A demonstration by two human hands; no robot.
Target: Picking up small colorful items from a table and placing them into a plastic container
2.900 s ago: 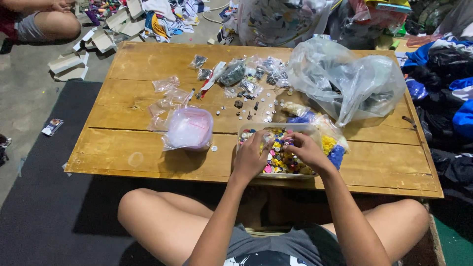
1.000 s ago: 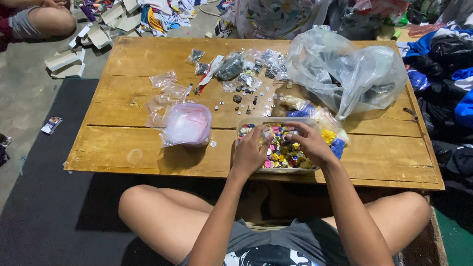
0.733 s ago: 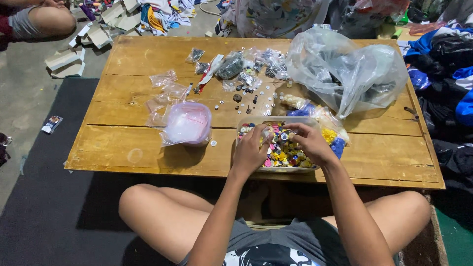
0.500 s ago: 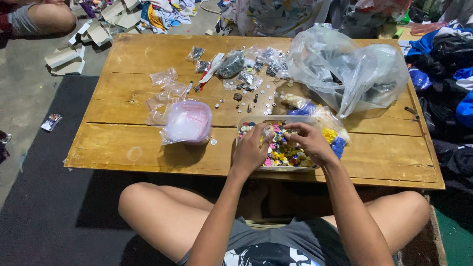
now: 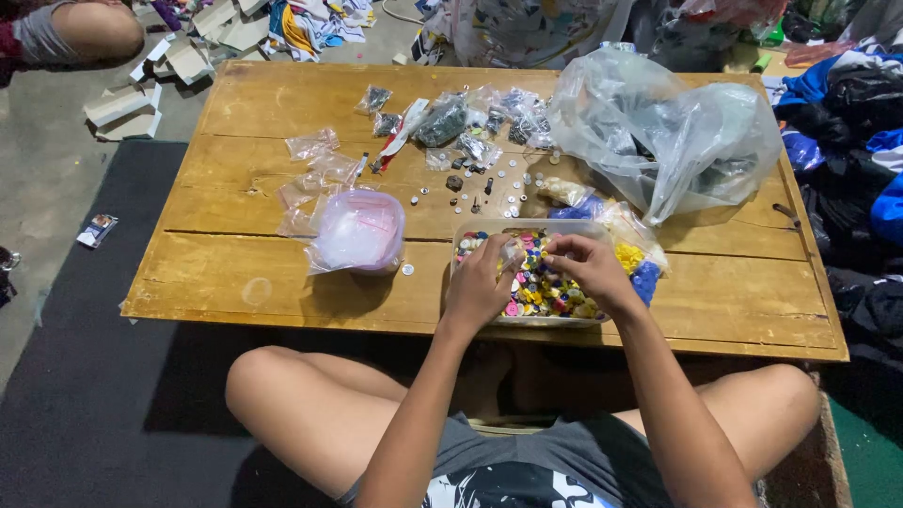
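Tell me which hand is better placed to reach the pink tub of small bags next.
Probably left. The left hand rests at the button tray's left end, nearest the pink tub; the right hand would have to cross over.

Light falls from above and slightly ahead of me, bright and warm on the tabletop, which shines pale in its middle. The big clear plastic bag at upper right catches white glare. Under the table's near edge my legs sit in deep shadow, and the floor at lower left goes dim. Focus is fairly sharp at centre; corners soften and bend slightly.
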